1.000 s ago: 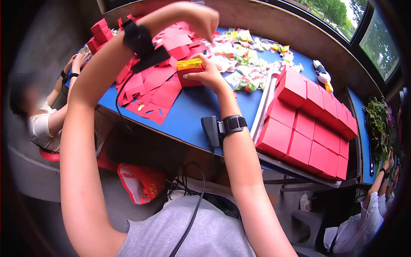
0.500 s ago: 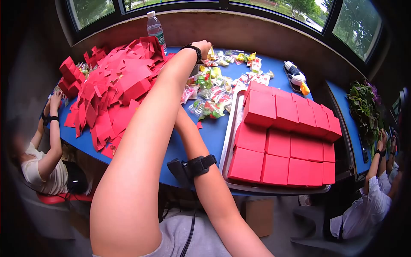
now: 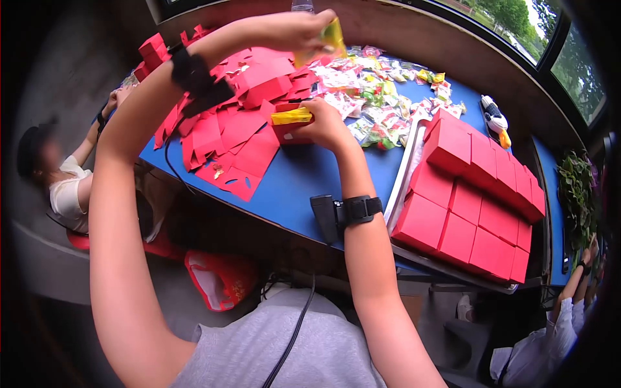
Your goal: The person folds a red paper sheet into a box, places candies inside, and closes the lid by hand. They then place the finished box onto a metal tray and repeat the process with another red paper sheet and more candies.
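Observation:
My left hand (image 3: 317,32) is raised above the candy pile, its fingers closed on a yellow-green candy packet (image 3: 334,37), slightly blurred. Lower down, my right hand (image 3: 325,124) grips a small open red paper box (image 3: 289,134) at the table's near side. A yellow packet (image 3: 292,116) lies across the box's opening, close to my right fingertips. Wrapped candies (image 3: 369,97) in white, green and yellow lie in a heap beyond my right hand. Flat and part-folded red paper boxes (image 3: 239,142) are piled to the left of it.
A metal tray (image 3: 396,187) of closed red boxes (image 3: 475,194) stands at the right of the blue table (image 3: 291,200). Behind it lies a dark-and-white object (image 3: 495,119) with an orange tip. One person (image 3: 71,184) sits at left, others at right beside leafy plants (image 3: 576,194). A bottle (image 3: 302,6) stands at the back.
My left hand has come back from the far candies with a packet, moving up and nearer. My right hand, hidden before, now shows with the red box. The view has turned left.

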